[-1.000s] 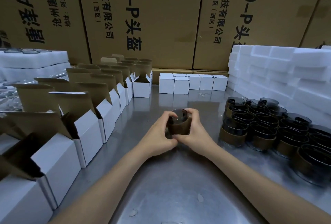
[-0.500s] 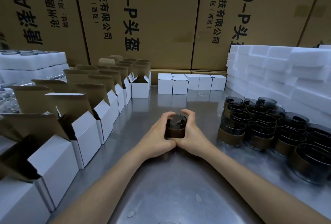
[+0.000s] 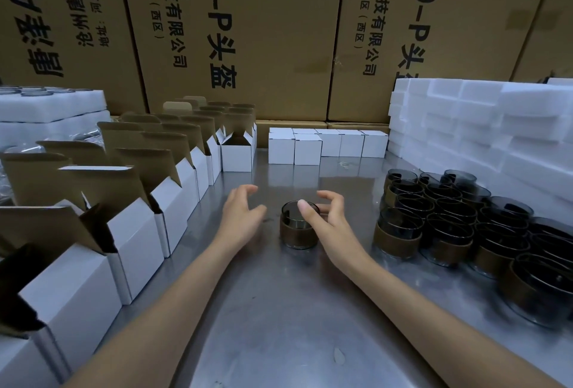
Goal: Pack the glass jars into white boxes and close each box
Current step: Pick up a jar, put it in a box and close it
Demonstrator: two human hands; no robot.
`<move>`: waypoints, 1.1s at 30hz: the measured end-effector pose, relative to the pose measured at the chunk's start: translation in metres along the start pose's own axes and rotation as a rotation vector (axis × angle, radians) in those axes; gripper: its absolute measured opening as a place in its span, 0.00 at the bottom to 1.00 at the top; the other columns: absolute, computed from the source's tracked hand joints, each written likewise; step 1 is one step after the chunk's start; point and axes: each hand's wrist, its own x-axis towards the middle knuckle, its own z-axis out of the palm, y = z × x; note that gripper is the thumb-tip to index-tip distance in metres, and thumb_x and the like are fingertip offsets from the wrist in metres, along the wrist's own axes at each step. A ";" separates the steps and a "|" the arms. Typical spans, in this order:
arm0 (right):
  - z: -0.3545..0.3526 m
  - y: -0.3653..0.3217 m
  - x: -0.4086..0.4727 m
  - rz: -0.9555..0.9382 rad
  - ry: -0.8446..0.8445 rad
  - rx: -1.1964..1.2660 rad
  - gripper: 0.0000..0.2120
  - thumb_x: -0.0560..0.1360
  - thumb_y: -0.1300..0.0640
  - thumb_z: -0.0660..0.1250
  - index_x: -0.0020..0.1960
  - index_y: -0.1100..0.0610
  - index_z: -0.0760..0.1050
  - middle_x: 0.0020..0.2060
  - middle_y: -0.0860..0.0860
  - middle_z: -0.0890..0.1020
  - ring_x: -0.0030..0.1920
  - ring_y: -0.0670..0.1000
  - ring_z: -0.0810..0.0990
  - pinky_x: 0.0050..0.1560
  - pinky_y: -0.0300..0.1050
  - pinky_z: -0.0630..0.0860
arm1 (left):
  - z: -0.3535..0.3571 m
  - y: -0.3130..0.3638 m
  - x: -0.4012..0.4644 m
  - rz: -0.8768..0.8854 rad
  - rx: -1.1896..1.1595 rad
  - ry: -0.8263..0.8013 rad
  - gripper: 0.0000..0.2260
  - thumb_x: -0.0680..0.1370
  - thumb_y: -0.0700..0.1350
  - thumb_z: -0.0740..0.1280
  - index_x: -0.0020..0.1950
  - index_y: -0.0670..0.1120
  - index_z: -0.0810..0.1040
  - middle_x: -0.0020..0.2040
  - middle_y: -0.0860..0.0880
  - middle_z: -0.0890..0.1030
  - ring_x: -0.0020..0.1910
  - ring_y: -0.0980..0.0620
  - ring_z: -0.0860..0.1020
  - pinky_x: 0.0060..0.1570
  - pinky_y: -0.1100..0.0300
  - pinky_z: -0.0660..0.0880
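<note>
One glass jar (image 3: pixel 299 227) stands upright on the tabletop (image 3: pixel 279 325), between the two hands. I think the next step is to lift it into an open white box (image 3: pixel 136 232) to the left of the jar. It should be held round its brown band and lowered in straight, so the glass does not bump. The left hand (image 3: pixel 240 217) is beside the jar, fingers spread, holding nothing. The right hand (image 3: pixel 325 220) is loose and open, its thumb over the jar's rim.
</note>
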 end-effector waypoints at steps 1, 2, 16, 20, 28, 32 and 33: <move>0.000 0.000 0.001 0.005 0.005 0.005 0.23 0.76 0.42 0.62 0.65 0.47 0.59 0.51 0.42 0.72 0.53 0.40 0.73 0.47 0.32 0.66 | 0.002 -0.002 0.009 0.013 0.081 -0.016 0.21 0.77 0.40 0.63 0.70 0.43 0.68 0.70 0.46 0.67 0.70 0.49 0.65 0.65 0.59 0.62; -0.001 0.001 0.002 0.010 0.008 0.010 0.21 0.77 0.42 0.61 0.65 0.47 0.59 0.51 0.42 0.73 0.53 0.39 0.73 0.48 0.32 0.65 | 0.004 -0.004 0.018 0.022 0.160 -0.031 0.21 0.78 0.42 0.63 0.70 0.43 0.67 0.71 0.45 0.66 0.71 0.47 0.64 0.66 0.56 0.62; -0.003 0.007 0.006 0.039 -0.010 -0.016 0.12 0.78 0.41 0.58 0.60 0.43 0.63 0.50 0.39 0.74 0.51 0.35 0.72 0.45 0.25 0.64 | 0.018 -0.019 0.102 0.248 0.841 0.205 0.21 0.80 0.51 0.59 0.71 0.45 0.67 0.74 0.42 0.63 0.73 0.42 0.62 0.71 0.46 0.59; -0.003 0.008 0.008 0.041 -0.014 -0.001 0.13 0.78 0.42 0.58 0.60 0.44 0.64 0.53 0.43 0.76 0.55 0.38 0.73 0.47 0.27 0.65 | 0.018 -0.026 0.119 0.197 0.882 0.157 0.25 0.80 0.55 0.56 0.76 0.52 0.58 0.79 0.43 0.51 0.77 0.41 0.51 0.73 0.44 0.52; -0.003 0.005 0.006 0.045 -0.026 -0.011 0.15 0.77 0.41 0.57 0.61 0.45 0.65 0.56 0.45 0.76 0.58 0.42 0.73 0.50 0.28 0.65 | 0.021 -0.030 0.132 0.121 1.067 -0.015 0.28 0.80 0.62 0.49 0.78 0.55 0.51 0.79 0.43 0.49 0.77 0.39 0.44 0.73 0.43 0.42; -0.002 0.005 0.005 0.037 -0.023 -0.019 0.16 0.77 0.41 0.57 0.62 0.45 0.65 0.57 0.45 0.76 0.60 0.42 0.73 0.53 0.34 0.67 | 0.021 -0.031 0.133 0.132 1.065 0.003 0.28 0.80 0.62 0.50 0.78 0.56 0.51 0.79 0.44 0.46 0.77 0.39 0.43 0.73 0.42 0.42; -0.002 0.005 0.005 0.035 -0.021 -0.019 0.16 0.77 0.41 0.58 0.62 0.45 0.65 0.57 0.44 0.76 0.60 0.42 0.73 0.54 0.36 0.67 | 0.021 -0.032 0.134 0.138 1.062 0.014 0.28 0.80 0.63 0.50 0.78 0.56 0.51 0.79 0.44 0.44 0.77 0.39 0.43 0.73 0.42 0.41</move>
